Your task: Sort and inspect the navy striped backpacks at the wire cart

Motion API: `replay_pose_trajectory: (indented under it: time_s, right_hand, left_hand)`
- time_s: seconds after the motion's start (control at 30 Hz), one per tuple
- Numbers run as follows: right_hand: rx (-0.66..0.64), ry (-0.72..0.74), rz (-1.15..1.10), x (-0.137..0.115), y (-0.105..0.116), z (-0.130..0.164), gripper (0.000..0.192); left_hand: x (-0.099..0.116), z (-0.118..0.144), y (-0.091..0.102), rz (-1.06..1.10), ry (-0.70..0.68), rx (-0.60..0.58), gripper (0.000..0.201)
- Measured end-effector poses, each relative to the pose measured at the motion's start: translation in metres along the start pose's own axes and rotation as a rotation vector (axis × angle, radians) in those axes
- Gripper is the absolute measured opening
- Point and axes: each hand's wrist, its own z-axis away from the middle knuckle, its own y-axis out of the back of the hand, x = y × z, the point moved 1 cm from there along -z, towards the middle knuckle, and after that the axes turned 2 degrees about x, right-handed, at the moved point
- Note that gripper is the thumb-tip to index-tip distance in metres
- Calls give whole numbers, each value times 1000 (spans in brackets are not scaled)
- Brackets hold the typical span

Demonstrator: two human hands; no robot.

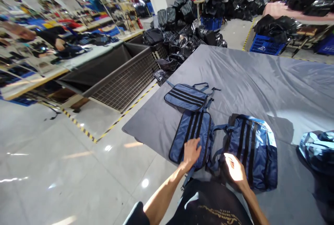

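A flat blue striped panel (190,135) lies at the grey worktop's (261,75) near edge under the left hand (191,152), fingers spread flat, gripping nothing. At its 12 o'clock lies a second panel (186,96); at 3 o'clock, touching, a blue backpack (250,148) under the right hand (235,171), whose overexposed fingers I cannot tell. Another bag (319,150) is cut off at right.

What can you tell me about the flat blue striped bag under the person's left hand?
The flat blue bag lies on the grey cloth-covered table, near its front edge. It looks like thin, slightly shiny fabric, dark blue with black lengthwise stripes and dark piping round its edges. It is pressed flat and looks empty. The left hand rests palm down on its near end. Straps at its far end reach toward a second flat bag, and a fuller bag lies close beside it.
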Motion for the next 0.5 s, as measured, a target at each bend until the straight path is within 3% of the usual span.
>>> replay_pose_trajectory:
  time_s: [0.1,0.17,0.23,0.33,0.43,0.5]
  right_hand:
    - [-146,-12,-22,-3,-19,-1,55]
    - [-232,-12,-28,-5,-31,-1,56]
    - [-292,-29,-23,-6,-44,0,52]
    - [-348,-94,-14,-8,-64,2,37]
    - [-379,-127,-53,-11,-77,4,29]
    - [-377,-91,-103,-13,-79,5,25]
  left_hand:
    - [-36,-16,32,-32,316,151,85]
    - [-57,-17,46,-19,466,153,94]
    - [-68,-10,52,18,494,99,84]
    - [-68,7,49,32,476,55,62]
    - [-62,20,44,4,489,123,65]
    - [-61,23,43,130,531,163,69]
